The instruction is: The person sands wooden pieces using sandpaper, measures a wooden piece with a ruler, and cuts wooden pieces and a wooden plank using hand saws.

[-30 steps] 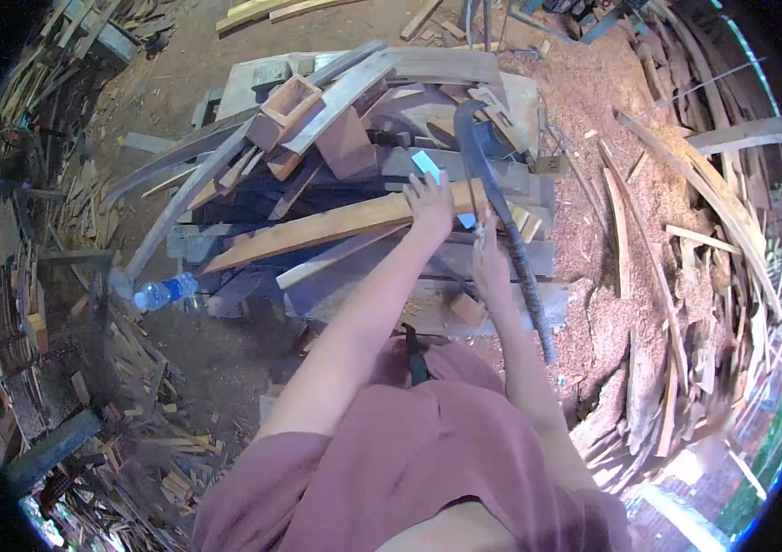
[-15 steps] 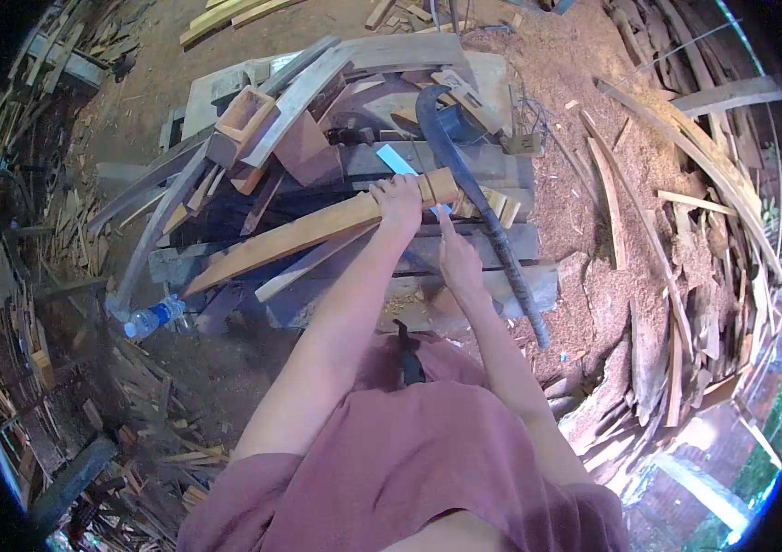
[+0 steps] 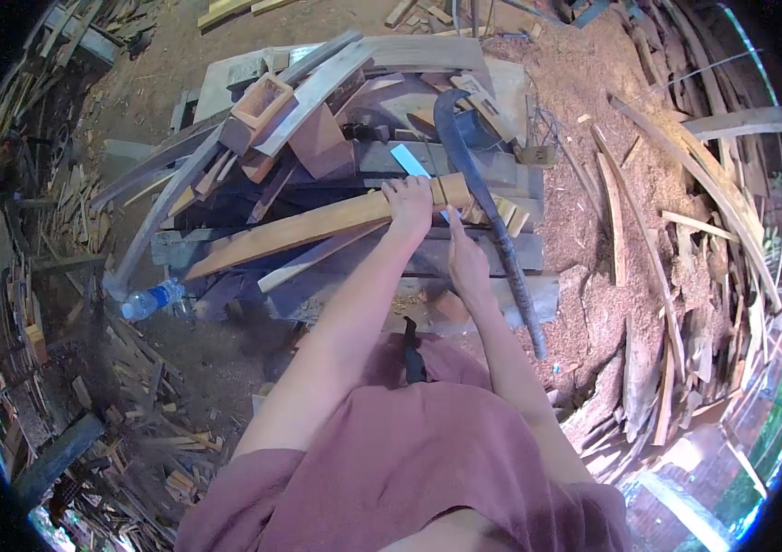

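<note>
My left hand (image 3: pixel 409 201) is closed over a light brown plank (image 3: pixel 308 226) near its right end. A light-blue strip (image 3: pixel 409 160) crosses the plank beside and partly under my left fingers. My right hand (image 3: pixel 469 265) is closed just below the plank's right end, near the strip's lower end. A thin dark line rises from its fingertips across the wood, but what it holds is too small to name. Right of both hands lies a long curved dark tool (image 3: pixel 492 216) with a wrapped handle.
Under the plank is a low platform of grey boards (image 3: pixel 511 253). An open wooden box (image 3: pixel 263 99) and loose boards lie at its back left. A water bottle (image 3: pixel 153 300) lies at the left. Wood shavings (image 3: pixel 584 230) and long offcuts (image 3: pixel 614 221) cover the right side.
My left fingers have gone from spread to curled over the plank. My right hand has moved down and left of the curved tool, to below the plank's edge. The view has shifted.
</note>
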